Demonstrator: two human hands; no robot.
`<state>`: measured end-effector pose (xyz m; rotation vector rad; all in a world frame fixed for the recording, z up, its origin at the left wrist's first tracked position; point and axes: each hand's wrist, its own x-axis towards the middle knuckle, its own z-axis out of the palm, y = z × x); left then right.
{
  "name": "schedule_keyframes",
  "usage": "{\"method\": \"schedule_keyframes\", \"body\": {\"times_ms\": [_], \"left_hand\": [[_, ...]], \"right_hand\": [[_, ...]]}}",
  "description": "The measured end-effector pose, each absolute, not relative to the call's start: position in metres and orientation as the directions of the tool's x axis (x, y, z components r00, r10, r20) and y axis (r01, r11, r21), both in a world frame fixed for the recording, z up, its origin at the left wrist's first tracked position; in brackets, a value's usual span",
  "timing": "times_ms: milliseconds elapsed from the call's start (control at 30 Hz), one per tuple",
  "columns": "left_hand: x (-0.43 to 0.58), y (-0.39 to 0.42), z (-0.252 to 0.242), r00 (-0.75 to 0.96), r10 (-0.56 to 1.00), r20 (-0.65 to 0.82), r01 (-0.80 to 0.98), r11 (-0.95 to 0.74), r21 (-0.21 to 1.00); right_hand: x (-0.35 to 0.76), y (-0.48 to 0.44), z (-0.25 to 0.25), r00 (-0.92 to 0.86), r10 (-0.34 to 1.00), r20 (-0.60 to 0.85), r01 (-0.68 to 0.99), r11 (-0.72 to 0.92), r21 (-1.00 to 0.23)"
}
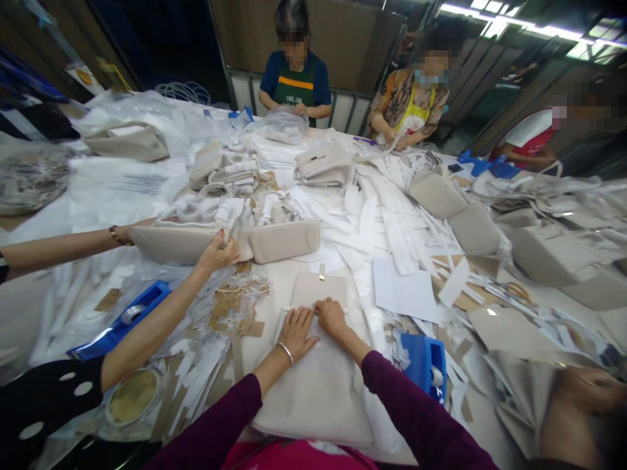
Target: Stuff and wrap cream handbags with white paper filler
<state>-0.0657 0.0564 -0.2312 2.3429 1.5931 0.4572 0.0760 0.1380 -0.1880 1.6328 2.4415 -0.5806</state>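
A light beige bag (pixel 318 398) lies flat in front of me, its flap (pixel 321 287) folded out away from me with a small gold clasp (pixel 322 274) near the far edge. My left hand (pixel 296 334), with a bracelet at the wrist, rests on the bag near the base of the flap, fingers spread. Beside it, my right hand (pixel 332 318) has its fingers bent together at the same seam; whatever they may pinch is too small to make out.
At left, a person's two hands hold a beige bag (pixel 176 243) next to another bag (pixel 285 240). Blue tape dispensers (pixel 424 365) flank me. Scissors (pixel 516 292), white strips (pixel 392 222) and brown tags (pixel 228 307) are scattered around. Three people work across the table; another hand (pixel 595 391) is at right.
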Motion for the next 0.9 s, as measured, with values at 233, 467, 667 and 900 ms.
{"method": "schedule_keyframes", "body": {"times_ms": [233, 467, 667, 900], "left_hand": [[-0.065, 0.056, -0.226, 0.342, 0.937, 0.075, 0.861, -0.344, 0.375], [-0.065, 0.057, -0.221, 0.357, 0.933, 0.048, 0.859, -0.348, 0.375], [-0.064, 0.056, -0.218, 0.366, 0.930, 0.026, 0.867, -0.351, 0.352], [-0.065, 0.054, -0.218, 0.355, 0.934, 0.024, 0.872, -0.341, 0.351]], "right_hand": [[0.085, 0.144, -0.189, -0.381, 0.866, -0.323, 0.917, 0.310, -0.249], [0.085, 0.211, -0.185, -0.210, 0.949, -0.233, 0.970, 0.173, -0.171], [0.074, 0.249, -0.174, -0.176, 0.910, -0.375, 0.981, 0.132, -0.141], [0.065, 0.253, -0.117, -0.276, 0.799, -0.534, 0.960, 0.198, -0.199]]}}
